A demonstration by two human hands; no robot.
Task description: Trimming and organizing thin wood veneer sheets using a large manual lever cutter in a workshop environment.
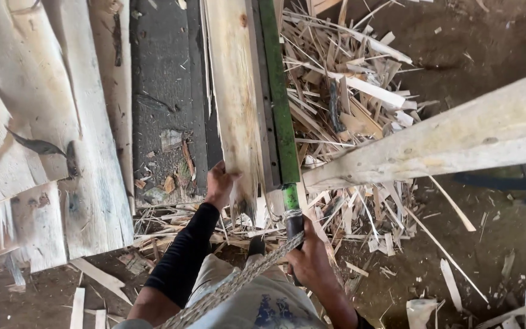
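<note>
A long, pale, thin sheet of wood veneer (pixel 234 91) runs from the top centre of the frame down to just below the middle, lying beside a long green metal blade bar (pixel 277 91) with a grey steel edge. The left hand (pixel 219 184) pinches the sheet's lower end, fingers curled closed on its ragged edge. The right hand (pixel 310 263), at lower centre, is wrapped tight round the dark handle (pixel 294 226) at the bar's near end, with a braided rope (pixel 238 283) running across beneath it. By the look of it, the sheet is being lined up under the blade; a clean cut calls for a steady sheet and fingers kept clear of the edge. Wood offcuts (pixel 348 91) heap on the right, a pale plank (pixel 458 140) crosses right of centre, and stacked veneer sheets (pixel 38 122) fill the left.
</note>
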